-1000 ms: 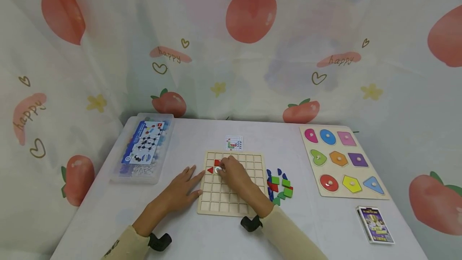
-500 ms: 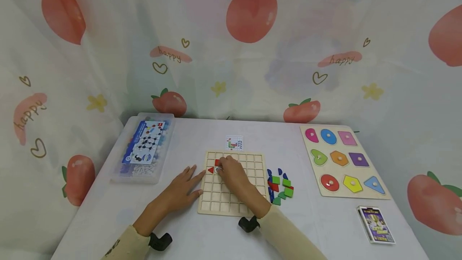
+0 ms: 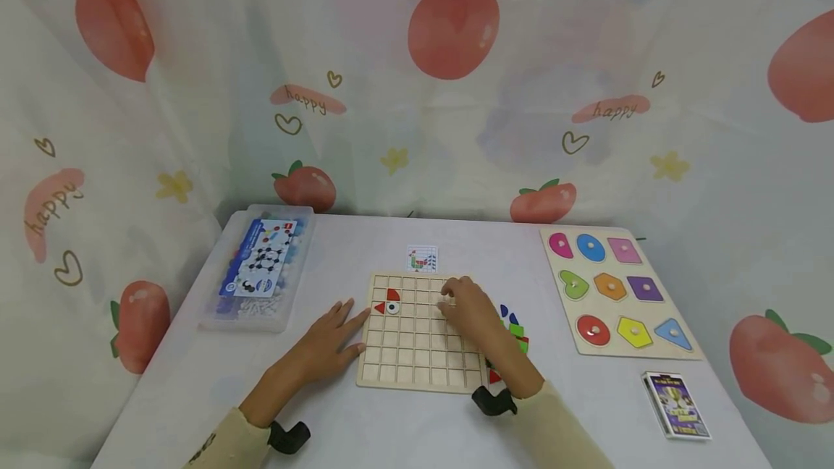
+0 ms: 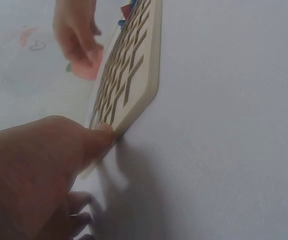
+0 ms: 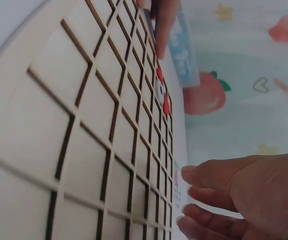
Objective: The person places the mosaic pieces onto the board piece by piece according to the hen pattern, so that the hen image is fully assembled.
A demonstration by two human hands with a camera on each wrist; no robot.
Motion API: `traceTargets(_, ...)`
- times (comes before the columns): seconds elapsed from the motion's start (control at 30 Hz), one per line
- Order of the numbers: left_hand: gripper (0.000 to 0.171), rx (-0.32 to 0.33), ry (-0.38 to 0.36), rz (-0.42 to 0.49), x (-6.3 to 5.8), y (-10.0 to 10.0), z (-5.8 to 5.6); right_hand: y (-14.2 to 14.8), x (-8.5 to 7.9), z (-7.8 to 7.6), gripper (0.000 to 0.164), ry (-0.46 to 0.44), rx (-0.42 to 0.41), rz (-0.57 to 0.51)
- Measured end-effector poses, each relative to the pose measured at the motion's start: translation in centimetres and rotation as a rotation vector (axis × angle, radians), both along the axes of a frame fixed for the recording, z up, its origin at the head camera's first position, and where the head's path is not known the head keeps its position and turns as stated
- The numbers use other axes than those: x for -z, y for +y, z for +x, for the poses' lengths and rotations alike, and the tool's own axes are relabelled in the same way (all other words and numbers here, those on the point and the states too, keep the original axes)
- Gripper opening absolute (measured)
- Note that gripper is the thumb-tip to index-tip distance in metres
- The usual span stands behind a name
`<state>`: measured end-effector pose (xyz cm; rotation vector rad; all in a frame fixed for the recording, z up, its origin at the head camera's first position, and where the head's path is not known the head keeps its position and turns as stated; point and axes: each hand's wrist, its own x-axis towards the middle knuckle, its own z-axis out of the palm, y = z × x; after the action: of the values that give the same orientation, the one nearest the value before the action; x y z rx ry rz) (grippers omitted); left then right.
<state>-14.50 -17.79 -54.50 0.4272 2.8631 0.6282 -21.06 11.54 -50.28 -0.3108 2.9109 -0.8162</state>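
Note:
A wooden grid board (image 3: 404, 357) lies on the white table. Near its upper left corner sit a red quarter-circle piece (image 3: 393, 294), a red triangle piece (image 3: 380, 307) and a white eye piece (image 3: 392, 308). My left hand (image 3: 326, 344) rests at the board's left edge with spread fingers; in the left wrist view its thumb (image 4: 99, 139) touches the rim. Above the right part of the grid is my right hand (image 3: 472, 313), fingers loosely bent. In the right wrist view nothing shows between its thumb and fingers. Its forearm partly hides the loose pieces at right.
Right of the board lie loose blue pieces (image 3: 513, 319), green pieces (image 3: 517, 330) and a red piece (image 3: 494, 376). A pattern card (image 3: 422, 258) lies behind it. A plastic case (image 3: 260, 266) is at left; a shape puzzle (image 3: 615, 317) and card pack (image 3: 676, 405) at right.
My right hand has moved right, away from the eye piece, which now shows fully in its cell. The left hand has stayed at the board's edge.

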Motion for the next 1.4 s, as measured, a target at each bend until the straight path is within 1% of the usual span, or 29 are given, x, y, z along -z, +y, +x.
traceTargets(0.1,0.065,0.006,0.004,-0.009,-0.2,0.1,0.2,3.2,-0.2,0.2,0.030,-0.044,0.044,0.016)
traceTargets(0.27,0.064,0.017,0.002,0.015,-0.8,0.2,0.4,8.5,-0.3,0.7,0.043,-0.179,0.111,0.030)
traceTargets(0.37,0.064,0.017,-0.005,0.019,-0.9,0.1,0.4,10.8,-0.1,1.1,0.051,-0.251,0.135,0.049)
traceTargets(0.43,0.064,0.011,-0.004,0.007,-0.8,0.1,0.3,11.8,0.3,1.2,0.050,-0.272,0.146,0.043)
traceTargets(0.5,0.064,0.005,-0.006,-0.001,-0.6,0.0,0.3,12.2,0.7,1.3,0.045,-0.278,0.163,0.023)
traceTargets(0.63,0.065,0.008,0.001,-0.007,-0.2,-0.1,0.0,12.5,1.2,1.4,0.038,-0.239,0.202,-0.005)
traceTargets(0.8,0.064,0.014,-0.003,-0.009,0.1,0.0,-0.2,12.7,2.2,0.7,0.040,-0.154,0.220,-0.002)
traceTargets(0.9,0.064,0.014,-0.002,-0.010,0.3,0.0,-0.2,13.0,2.7,0.6,0.041,-0.125,0.224,-0.014)
traceTargets(1.0,0.065,0.016,-0.001,-0.016,0.4,0.0,-0.2,13.3,2.4,0.8,0.041,-0.147,0.236,-0.024)
traceTargets(1.13,0.065,0.006,-0.002,-0.023,0.4,0.1,-0.2,13.6,1.5,1.3,0.037,-0.186,0.221,-0.036)
traceTargets(1.23,0.065,-0.003,0.000,-0.026,0.3,0.2,-0.1,13.7,1.3,1.5,0.034,-0.180,0.200,-0.044)
traceTargets(1.4,0.065,0.000,0.004,-0.033,0.2,0.3,-0.1,13.7,2.2,1.6,0.034,-0.146,0.196,-0.068)
